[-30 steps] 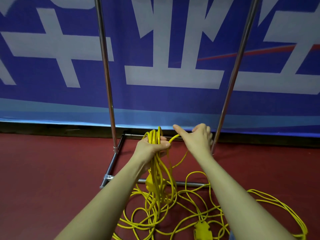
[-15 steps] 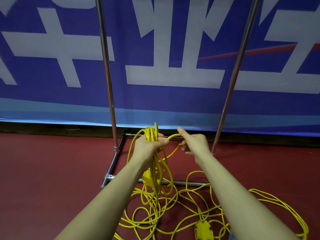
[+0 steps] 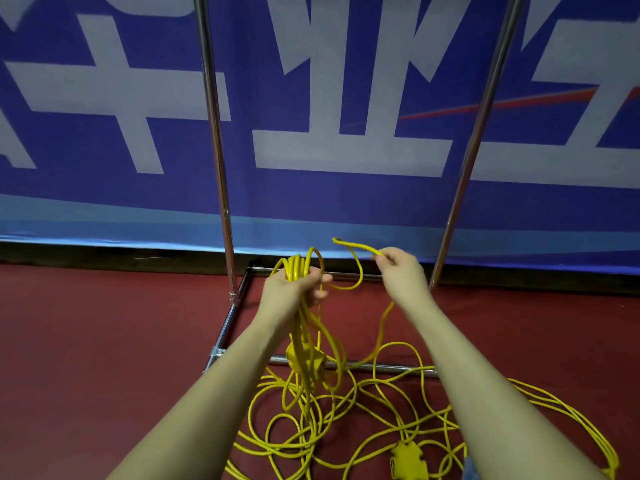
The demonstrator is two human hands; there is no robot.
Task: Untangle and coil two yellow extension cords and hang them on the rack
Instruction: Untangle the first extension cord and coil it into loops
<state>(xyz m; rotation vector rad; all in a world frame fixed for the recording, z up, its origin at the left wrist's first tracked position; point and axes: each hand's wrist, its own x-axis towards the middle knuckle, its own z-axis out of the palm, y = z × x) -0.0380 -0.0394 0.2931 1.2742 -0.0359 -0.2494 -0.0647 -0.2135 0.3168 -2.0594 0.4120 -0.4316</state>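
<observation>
The left hand [image 3: 294, 287] is clamped round a bundle of coils [image 3: 298, 268], whose loops hang down to a yellow socket [image 3: 304, 356] above the rack's [image 3: 216, 133] near base bar. The right hand [image 3: 401, 271], just right of it, pinches 1 strand [image 3: 356, 247] that arcs back to the bundle. Loose cord [image 3: 381, 410] lies tangled on the red floor [image 3: 104, 341] below, with a 2nd socket [image 3: 407, 460] near the right forearm. A blue banner [image 3: 104, 150] stands behind the rack's 2 uprights

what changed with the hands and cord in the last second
The right hand moved right, away from the left hand, now pinching a cord strand and drawing it out. The left hand kept gripping the coil; the loose cord on the floor and the rack stayed put.
</observation>
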